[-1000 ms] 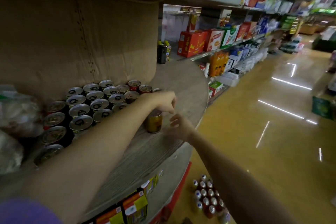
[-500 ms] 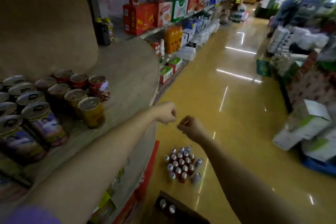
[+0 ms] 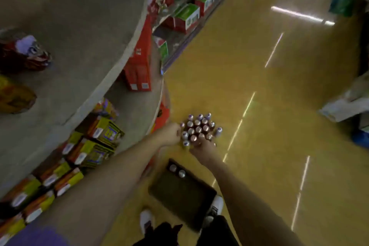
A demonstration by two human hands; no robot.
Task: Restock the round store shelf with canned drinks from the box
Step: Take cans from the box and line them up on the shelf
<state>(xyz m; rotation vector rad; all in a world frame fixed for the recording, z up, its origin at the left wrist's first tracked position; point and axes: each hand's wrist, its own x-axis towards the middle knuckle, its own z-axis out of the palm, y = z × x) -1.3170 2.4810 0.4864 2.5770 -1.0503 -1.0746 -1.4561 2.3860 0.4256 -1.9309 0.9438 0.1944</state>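
Both hands reach down over a cluster of cans standing on the yellow floor — the left hand at its left edge, the right hand at its near side. Blur hides whether either grips a can. Nearer, a dark box holds two cans; the round shelf curves at left.
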